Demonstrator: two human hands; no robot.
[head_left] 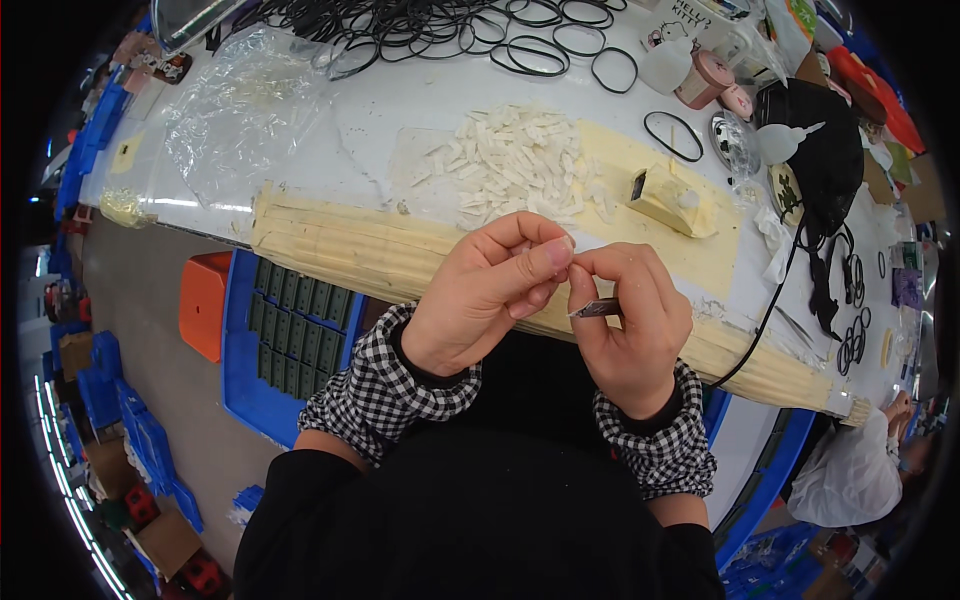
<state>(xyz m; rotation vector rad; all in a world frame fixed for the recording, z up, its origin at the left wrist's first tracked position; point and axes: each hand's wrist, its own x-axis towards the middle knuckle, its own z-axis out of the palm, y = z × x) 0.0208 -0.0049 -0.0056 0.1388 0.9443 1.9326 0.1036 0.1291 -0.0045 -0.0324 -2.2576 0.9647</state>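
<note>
My left hand (490, 285) and my right hand (635, 325) meet fingertip to fingertip above the padded front edge of the table. The left thumb and forefinger are pinched together, and whatever they hold is too small or hidden to name. In my right hand a short dark metal blade (597, 308) is gripped between the fingers, its pointed end toward the left. The right forefinger and thumb reach toward the left fingertips. Just beyond my hands lies a heap of small white strips (515, 160) on the tabletop. To its right rests a yellowish block (672, 203) with a dark end.
Black rubber rings (530, 55) are piled at the back. A crumpled clear plastic bag (245, 110) lies at the left. A black cloth bag (815, 160) and small containers crowd the right. Below the table are a blue crate (235, 350) of dark green parts and an orange stool (205, 305).
</note>
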